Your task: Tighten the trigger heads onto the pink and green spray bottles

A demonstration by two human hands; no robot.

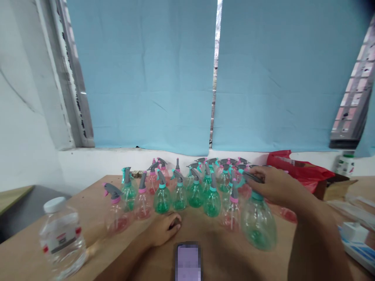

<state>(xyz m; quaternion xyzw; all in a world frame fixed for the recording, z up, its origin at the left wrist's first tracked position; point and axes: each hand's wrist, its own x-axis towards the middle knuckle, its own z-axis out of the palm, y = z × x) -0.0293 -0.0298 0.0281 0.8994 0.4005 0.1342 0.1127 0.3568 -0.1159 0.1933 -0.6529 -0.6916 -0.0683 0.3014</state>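
Observation:
My right hand grips a green spray bottle by its grey spray head, with the turquoise collar showing just below. The bottle stands nearly upright, slightly tilted, with a little green at its bottom; I cannot tell whether it touches the table. My left hand rests on the brown table, fingers curled in loosely with nothing visible in them. Beyond it stand several spray bottles, among them a green one and a pink one. Another pink spray bottle is beside the held one.
A clear water bottle with a white cap stands at the left. A phone lies at the front middle. On the right are a red plastic bag, a cardboard box and a white power strip. Blue curtains hang behind.

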